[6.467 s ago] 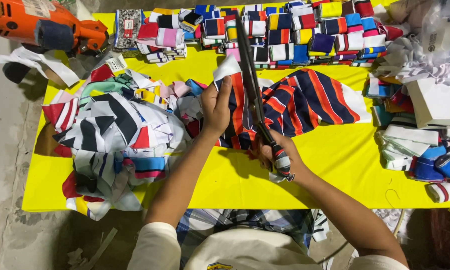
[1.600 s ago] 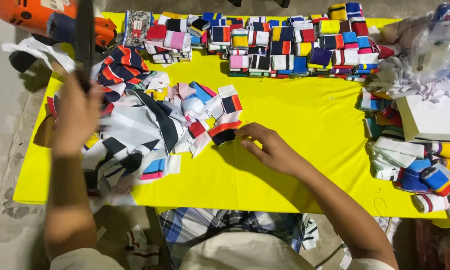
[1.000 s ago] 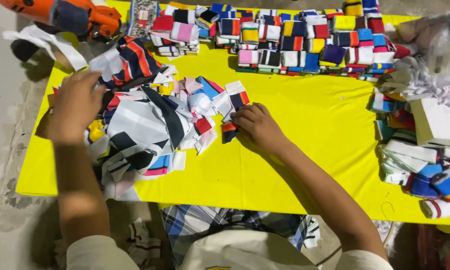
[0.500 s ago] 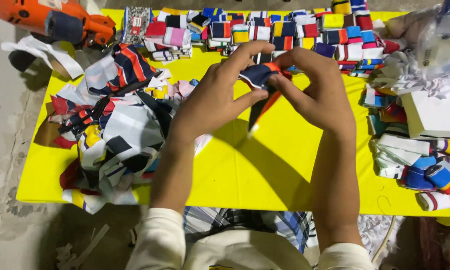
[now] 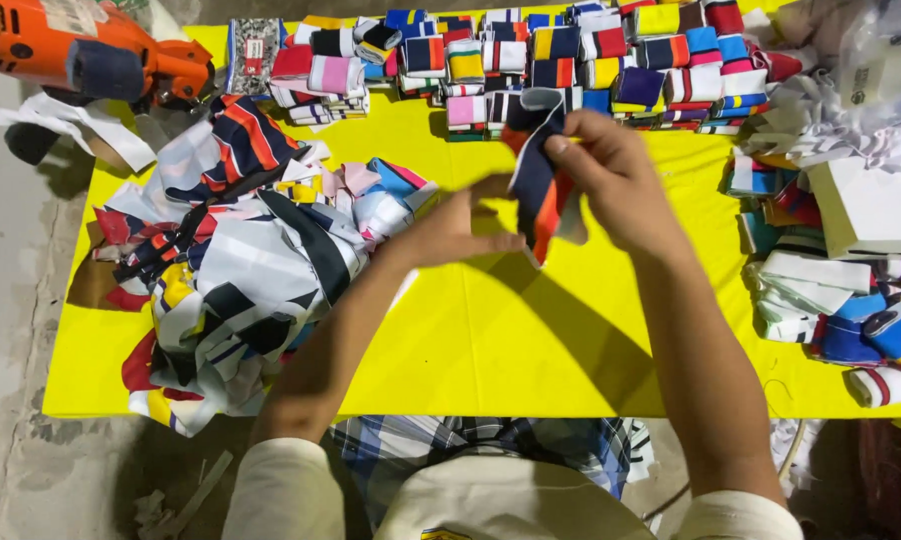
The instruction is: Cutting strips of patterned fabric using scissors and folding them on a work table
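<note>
That striped fabric strip [image 5: 541, 190] looks light and floppy, so I'd pinch it by an edge; right hand [image 5: 621, 180] nips its top mid-frame, above the yellow tabletop [image 5: 531, 340]; left hand [image 5: 451, 225] is loosely curled, fingertips just beside it; scrap pile [image 5: 231, 260] left, folded stacks [image 5: 571, 55] along the top; bare concrete floor [image 5: 11, 300] at far left.

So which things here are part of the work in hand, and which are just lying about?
In hand:
right hand pinching a navy and orange striped fabric strip
left hand just beside it
loose fabric pile
rows of folded striped pieces

Lying about:
orange power tool
white box
clear plastic bag
</note>
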